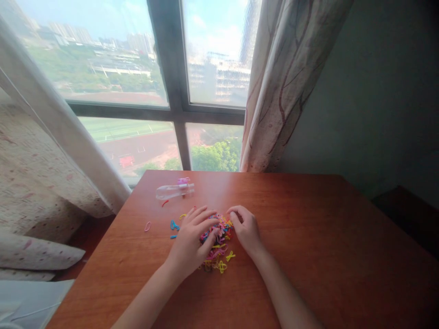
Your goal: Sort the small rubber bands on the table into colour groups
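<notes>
From where I stand, the work looks to be in full swing, with most of the small coloured bands in one heap [224, 225] on the table [308, 219], between the two hands. The left hand [192, 235] lies over the heap's left side, fingers spread and thumb apart, wide rather than gripping. The right hand [246, 229] is at the opposite edge, finger and thumb curled close together; whether a band is pinched there (they are tiny things) I cannot tell.

A few pieces lie outside the heap: a pink loop [147, 226] well to the left, some blue pieces [174, 225] near the left hand, a red piece [165, 203] just beside the clear container [168, 192], and a yellow cross-shaped piece [231, 256] by the heap's near right edge. The container lies on its side, beyond both hands, a purple item [184, 181] next to it. I see no sorted groups, so much appears left undone.
</notes>
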`<action>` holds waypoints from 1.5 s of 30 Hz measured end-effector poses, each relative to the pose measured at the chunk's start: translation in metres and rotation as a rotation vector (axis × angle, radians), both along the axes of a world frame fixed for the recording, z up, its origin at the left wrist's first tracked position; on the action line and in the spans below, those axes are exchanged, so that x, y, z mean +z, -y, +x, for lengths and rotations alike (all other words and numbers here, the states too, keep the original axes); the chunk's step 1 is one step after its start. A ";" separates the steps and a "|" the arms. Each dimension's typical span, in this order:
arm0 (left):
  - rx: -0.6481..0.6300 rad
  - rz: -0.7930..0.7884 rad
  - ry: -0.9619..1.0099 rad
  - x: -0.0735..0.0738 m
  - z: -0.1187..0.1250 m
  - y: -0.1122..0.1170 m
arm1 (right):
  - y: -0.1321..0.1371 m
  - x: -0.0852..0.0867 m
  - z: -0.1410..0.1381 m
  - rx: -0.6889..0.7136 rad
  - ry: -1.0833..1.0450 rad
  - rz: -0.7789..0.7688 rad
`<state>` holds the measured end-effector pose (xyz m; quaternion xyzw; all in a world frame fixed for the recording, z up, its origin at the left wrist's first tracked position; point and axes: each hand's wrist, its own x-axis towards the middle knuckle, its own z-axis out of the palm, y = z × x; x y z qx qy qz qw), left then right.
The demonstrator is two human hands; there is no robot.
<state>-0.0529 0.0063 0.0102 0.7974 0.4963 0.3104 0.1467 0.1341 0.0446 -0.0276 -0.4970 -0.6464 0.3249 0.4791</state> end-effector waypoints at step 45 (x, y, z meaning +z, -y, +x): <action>0.721 -0.130 -0.615 -0.017 -0.183 0.043 | 0.000 -0.002 -0.003 -0.001 0.088 0.076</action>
